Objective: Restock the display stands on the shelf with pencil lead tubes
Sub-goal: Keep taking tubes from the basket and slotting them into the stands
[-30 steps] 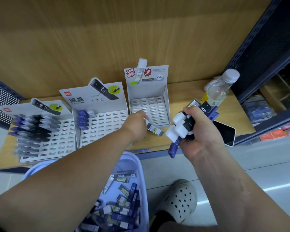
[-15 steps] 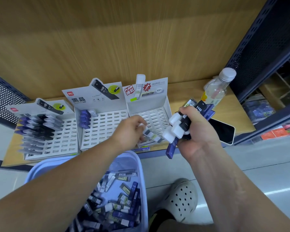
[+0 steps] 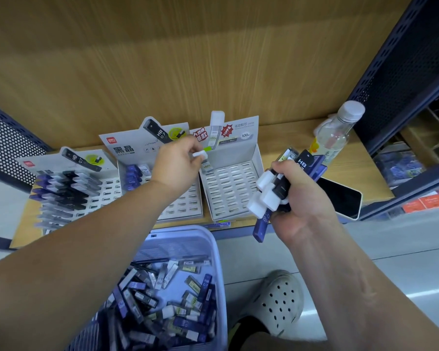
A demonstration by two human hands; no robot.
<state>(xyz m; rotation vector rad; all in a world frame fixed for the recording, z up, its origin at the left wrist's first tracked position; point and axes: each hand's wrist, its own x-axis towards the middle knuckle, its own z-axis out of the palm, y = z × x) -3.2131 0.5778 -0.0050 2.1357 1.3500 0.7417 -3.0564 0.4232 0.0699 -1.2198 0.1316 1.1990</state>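
Your basket (image 3: 183,233) of loose pencil lead tubes sits just in front of the rightmost display stand (image 3: 228,188). At that stand's front right corner, your right hand (image 3: 302,196) is wrapped round a bundle of tubes (image 3: 269,196). Your left hand (image 3: 174,168), the nearer one, pinches a single white-capped tube (image 3: 203,159) over the stand's back left corner. The tube slants cap-up, and the slots lie below and right of your fingers.

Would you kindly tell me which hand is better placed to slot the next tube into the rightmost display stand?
Left, I think. The left hand pinches one white-capped tube at the back left corner of the rightmost display stand; the right hand is full, gripping a bundle of tubes beside it.
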